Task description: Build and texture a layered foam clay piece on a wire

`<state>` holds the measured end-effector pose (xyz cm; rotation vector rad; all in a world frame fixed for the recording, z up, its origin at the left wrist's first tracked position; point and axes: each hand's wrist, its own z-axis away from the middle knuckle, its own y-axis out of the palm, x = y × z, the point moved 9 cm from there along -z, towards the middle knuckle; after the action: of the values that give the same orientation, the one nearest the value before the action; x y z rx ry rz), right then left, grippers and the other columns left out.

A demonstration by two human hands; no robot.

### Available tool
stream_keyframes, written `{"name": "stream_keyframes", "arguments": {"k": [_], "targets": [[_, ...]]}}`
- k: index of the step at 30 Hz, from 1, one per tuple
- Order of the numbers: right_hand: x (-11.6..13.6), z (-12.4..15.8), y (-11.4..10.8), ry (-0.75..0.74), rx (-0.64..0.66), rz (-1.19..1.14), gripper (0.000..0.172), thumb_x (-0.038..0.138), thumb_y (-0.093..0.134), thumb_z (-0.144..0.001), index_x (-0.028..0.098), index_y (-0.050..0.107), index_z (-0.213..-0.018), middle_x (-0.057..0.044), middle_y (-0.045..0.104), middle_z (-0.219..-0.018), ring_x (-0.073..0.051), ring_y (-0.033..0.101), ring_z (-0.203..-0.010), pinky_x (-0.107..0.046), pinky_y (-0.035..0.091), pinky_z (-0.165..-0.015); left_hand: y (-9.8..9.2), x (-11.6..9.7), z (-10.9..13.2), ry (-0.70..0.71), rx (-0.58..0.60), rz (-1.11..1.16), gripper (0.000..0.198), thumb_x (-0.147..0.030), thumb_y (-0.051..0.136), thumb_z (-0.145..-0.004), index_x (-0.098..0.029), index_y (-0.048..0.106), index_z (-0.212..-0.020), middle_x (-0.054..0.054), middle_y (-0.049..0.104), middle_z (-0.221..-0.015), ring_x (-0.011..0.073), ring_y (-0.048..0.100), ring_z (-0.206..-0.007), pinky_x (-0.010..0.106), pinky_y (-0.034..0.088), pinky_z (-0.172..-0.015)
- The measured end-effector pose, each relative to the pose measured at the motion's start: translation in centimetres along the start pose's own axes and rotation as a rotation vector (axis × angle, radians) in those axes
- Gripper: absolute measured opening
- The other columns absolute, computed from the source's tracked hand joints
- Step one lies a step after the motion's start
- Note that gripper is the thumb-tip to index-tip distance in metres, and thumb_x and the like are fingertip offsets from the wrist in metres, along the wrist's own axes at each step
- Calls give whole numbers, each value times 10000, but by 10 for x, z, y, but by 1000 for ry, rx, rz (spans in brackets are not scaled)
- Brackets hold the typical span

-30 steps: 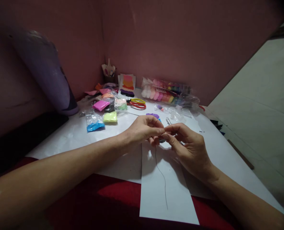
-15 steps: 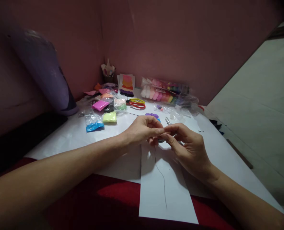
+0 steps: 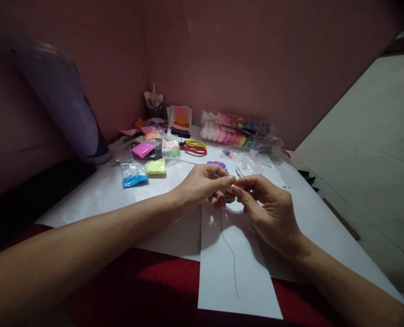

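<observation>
My left hand (image 3: 202, 185) and my right hand (image 3: 268, 211) meet fingertip to fingertip above white paper sheets (image 3: 236, 272). Both pinch something small between them that I cannot make out clearly. A thin dark thread (image 3: 229, 250) hangs down from under my left fingers and trails across the paper toward me. A small dark object peeks out just under the left fingertips.
Packets of coloured clay (image 3: 143, 159) lie at the back left, with scissors (image 3: 194, 146) and a long pack of clay sticks (image 3: 236, 131) by the pink wall. A purple cushion (image 3: 62, 100) leans at the left. A cup of tools (image 3: 154, 104) stands in the corner. A red cloth (image 3: 154, 286) lies near me.
Both hands stay together at the same spot; the fingers shifted slightly, with the pinch point a little higher. The thread hangs as before.
</observation>
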<state>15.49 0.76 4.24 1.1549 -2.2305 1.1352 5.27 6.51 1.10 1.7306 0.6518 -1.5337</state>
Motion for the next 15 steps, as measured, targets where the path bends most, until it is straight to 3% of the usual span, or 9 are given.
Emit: {"name": "stream_keyframes", "arguments": {"k": [10, 15], "targets": [[-1, 1, -4, -13, -45, -19, 154, 216, 675, -835, 218, 603, -972, 12, 644, -776, -131, 643, -634, -261, 514, -535, 1, 3, 0, -22, 12, -27, 355, -384, 771, -714, -99, 562, -749, 20, 630, -575, 78, 561, -427, 190, 423, -439], [-3, 0, 1, 6, 11, 18, 86, 232, 655, -856, 218, 625, -936, 5, 663, -774, -133, 638, -625, -278, 515, -564, -3, 0, -1, 6, -24, -38, 280, -294, 774, -705, -95, 583, -757, 15, 617, -546, 93, 574, -451, 196, 421, -463]]}}
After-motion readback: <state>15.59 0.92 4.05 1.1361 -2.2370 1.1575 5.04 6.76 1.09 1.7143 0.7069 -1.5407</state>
